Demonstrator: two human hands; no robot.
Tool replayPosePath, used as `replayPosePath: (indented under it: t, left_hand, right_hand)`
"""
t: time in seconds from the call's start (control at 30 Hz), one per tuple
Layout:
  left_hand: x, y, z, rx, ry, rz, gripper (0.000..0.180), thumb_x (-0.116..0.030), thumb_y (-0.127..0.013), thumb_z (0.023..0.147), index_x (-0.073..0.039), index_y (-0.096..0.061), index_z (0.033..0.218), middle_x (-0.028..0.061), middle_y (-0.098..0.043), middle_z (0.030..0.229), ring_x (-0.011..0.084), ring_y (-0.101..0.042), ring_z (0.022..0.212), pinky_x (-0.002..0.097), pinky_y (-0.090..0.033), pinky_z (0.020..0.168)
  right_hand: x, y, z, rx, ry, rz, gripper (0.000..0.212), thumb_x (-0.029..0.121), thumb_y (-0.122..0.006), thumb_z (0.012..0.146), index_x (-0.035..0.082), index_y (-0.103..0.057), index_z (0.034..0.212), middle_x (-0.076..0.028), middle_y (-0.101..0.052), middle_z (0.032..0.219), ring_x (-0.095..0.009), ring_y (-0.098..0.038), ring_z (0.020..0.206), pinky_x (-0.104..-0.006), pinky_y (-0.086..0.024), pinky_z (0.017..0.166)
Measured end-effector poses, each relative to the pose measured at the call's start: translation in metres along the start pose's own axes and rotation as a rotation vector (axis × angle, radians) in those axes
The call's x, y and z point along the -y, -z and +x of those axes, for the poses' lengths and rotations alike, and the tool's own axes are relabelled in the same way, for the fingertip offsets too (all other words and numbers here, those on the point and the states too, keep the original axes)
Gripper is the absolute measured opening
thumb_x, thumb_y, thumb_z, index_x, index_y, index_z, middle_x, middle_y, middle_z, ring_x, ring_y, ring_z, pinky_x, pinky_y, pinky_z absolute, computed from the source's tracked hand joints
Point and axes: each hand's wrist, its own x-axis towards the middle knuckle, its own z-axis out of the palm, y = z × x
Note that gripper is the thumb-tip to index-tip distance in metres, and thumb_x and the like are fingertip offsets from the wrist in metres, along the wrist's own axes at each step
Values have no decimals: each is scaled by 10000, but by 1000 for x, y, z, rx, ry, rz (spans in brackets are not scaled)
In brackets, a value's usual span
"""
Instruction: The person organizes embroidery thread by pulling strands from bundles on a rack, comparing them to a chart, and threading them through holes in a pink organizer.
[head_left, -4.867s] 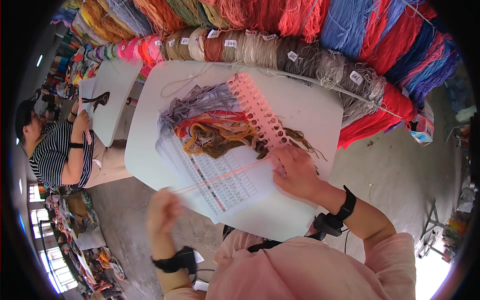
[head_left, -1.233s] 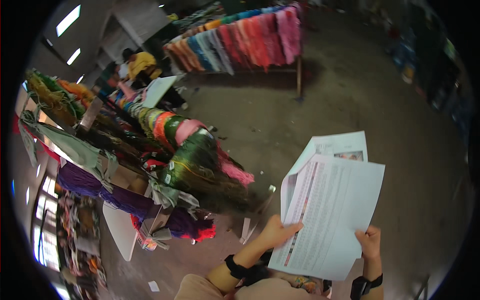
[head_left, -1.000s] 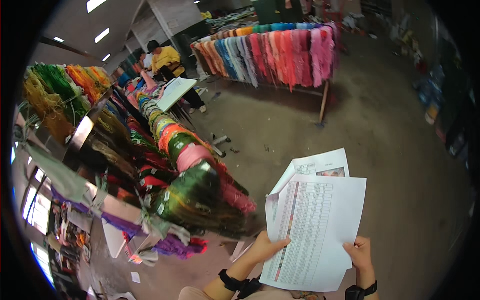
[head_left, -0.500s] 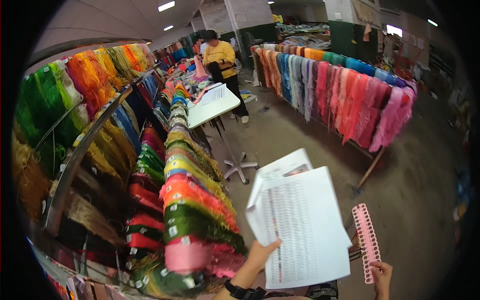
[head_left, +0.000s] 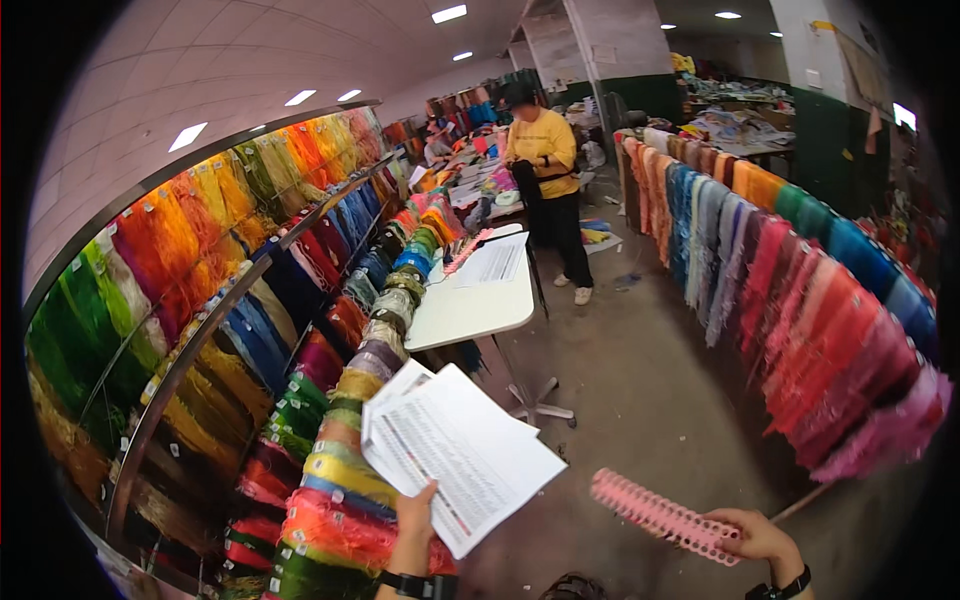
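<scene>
white printed paper sheets pinched in the left hand; right hand grips a pink perforated plastic strip; racks hold coloured yarn hanks

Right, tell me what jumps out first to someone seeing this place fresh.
The yarn racks on the left, packed with hanks in green, orange, blue and red, and a second yarn row hanging on the right. Down front, the left hand holds printed sheets and the right hand a pink perforated strip. Farther back, a person in yellow stands past a white table.
</scene>
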Motion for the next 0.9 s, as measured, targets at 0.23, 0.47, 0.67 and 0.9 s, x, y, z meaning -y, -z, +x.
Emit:
replayPosePath:
  t: [0.23, 0.47, 0.67, 0.9]
  left_hand:
    - [-2, -41, 151, -144, -64, -19, 347, 61, -501, 712, 115, -416, 1044, 174, -522, 979, 256, -537, 841, 338, -433, 748]
    - [71, -114, 278, -257, -7, -54, 368, 53, -534, 693, 85, -442, 1048, 129, -525, 980, 229, -534, 824, 335, -443, 699]
    - [72, -172, 330, -369, 136, -116, 373, 46, -526, 704, 74, -433, 1065, 128, -525, 979, 234, -527, 861, 336, -442, 719]
    - [50, -226, 330, -648, 247, 90, 391, -11, -559, 689, 45, -445, 1059, 154, -527, 965, 256, -530, 865, 327, -448, 704]
  right_hand:
    - [36, 77, 230, 621, 212, 100, 382, 108, -571, 738, 83, -483, 1109, -63, -590, 924, -124, -549, 803, -246, -430, 711]
    - [93, 102, 457, 687, 399, 488, 378, 37, -552, 738, 14, -465, 1105, -48, -525, 1039, -116, -494, 928, -234, -390, 790]
    - [92, 54, 634, 739, 184, 775, 385, 19, -539, 729, 16, -454, 1104, -48, -480, 1049, -114, -446, 916, -239, -395, 770]
    - [71, -14, 780, 892, 5, 646, 388, 25, -534, 714, 19, -450, 1093, -78, -534, 912, -137, -520, 797, -266, -438, 663]
